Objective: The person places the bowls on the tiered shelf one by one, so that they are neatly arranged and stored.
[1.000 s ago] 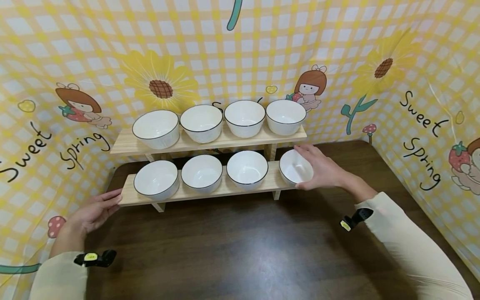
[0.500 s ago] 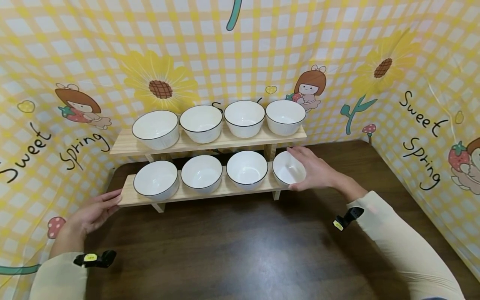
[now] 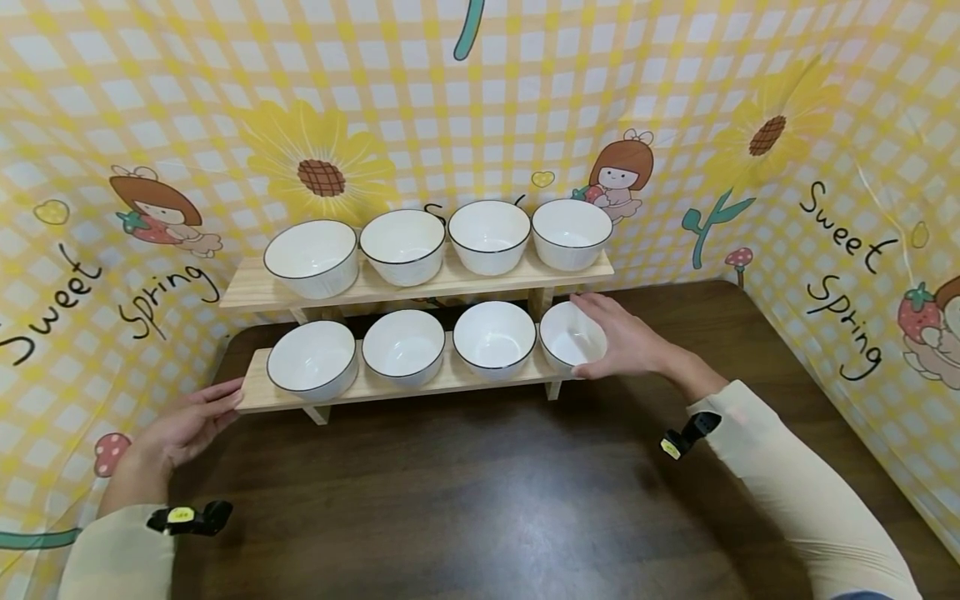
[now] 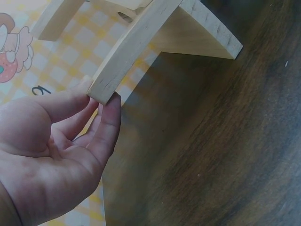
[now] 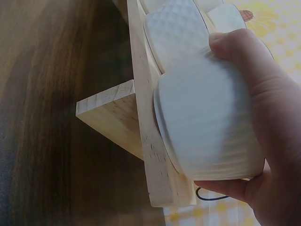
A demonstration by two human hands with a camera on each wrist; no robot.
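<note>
A two-tier wooden rack [image 3: 255,385] carries white bowls with dark rims, several on each tier. My left hand [image 3: 183,427] pinches the left end of the lower board; in the left wrist view the thumb lies on the upper side and the fingers [image 4: 111,120] underneath. At the right end of that board, my right hand [image 3: 626,337] grips a white bowl [image 3: 567,337], thumb on the near side and fingers on the far side. The right wrist view shows this bowl [image 5: 207,122] with its foot on the board, close beside the neighbouring bowl [image 5: 176,35].
On the upper tier [image 3: 243,283] stands a row of matching bowls [image 3: 489,237]. A brown wooden table [image 3: 450,492] lies under the rack. Checkered cloth [image 3: 465,108] with printed flowers and figures hangs behind and along both sides.
My right hand has slid the held bowl leftward along the lower board, up close to its neighbour. The left hand has stayed at the board's end.
</note>
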